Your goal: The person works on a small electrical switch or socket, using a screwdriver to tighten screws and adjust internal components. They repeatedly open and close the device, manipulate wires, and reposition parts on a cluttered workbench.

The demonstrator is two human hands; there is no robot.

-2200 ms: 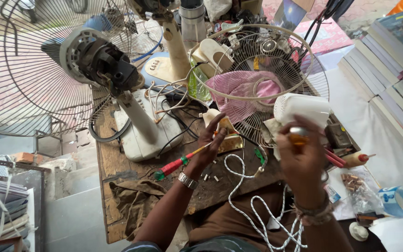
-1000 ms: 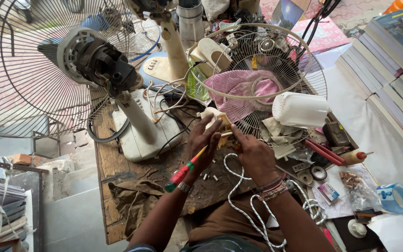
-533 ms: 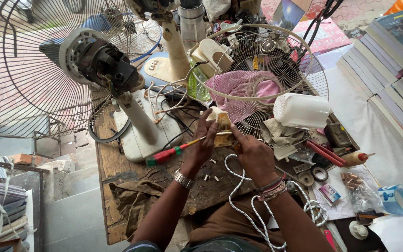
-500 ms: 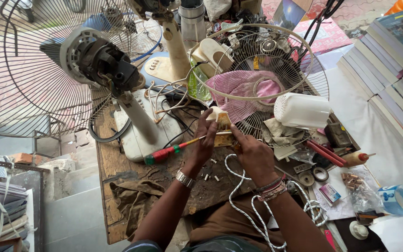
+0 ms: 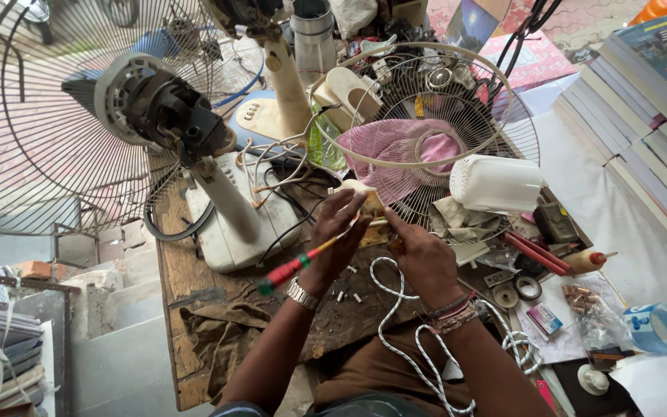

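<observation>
My left hand grips a screwdriver with a red and green handle, its shaft slanting up toward a small cream switch part with loose wires. My right hand pinches that part from the right side. Both hands meet above a worn wooden workbench. A dismantled white pedestal fan with a bare black motor stands just to the left, and its wires run to the part.
A wire fan guard with a pink blade lies behind the hands. A white plastic motor cover, red-handled pliers, a white rope, a rag and small screws are around. Stacked books stand at the right.
My right hand has put down a small object and come in to the cream part. The screwdriver in my left hand has swung so its tip points at the part.
</observation>
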